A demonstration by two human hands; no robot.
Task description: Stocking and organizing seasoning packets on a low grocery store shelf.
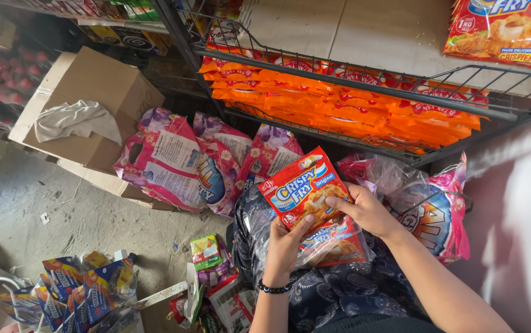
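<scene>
left hand [285, 243]: pinching the breading mix packet [302, 188] at its bottom edge
right hand [367, 213]: fingers closed on its right side
packet: long axis tilted up-left, away from both hands

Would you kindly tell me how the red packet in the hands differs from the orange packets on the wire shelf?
The red packet is single, gripped by the left hand and right hand; the orange packets lie stacked in rows. It faces the camera; they lie flat, edges outward. It is red and blue; they are orange. Both are sealed flat pouches.
</scene>
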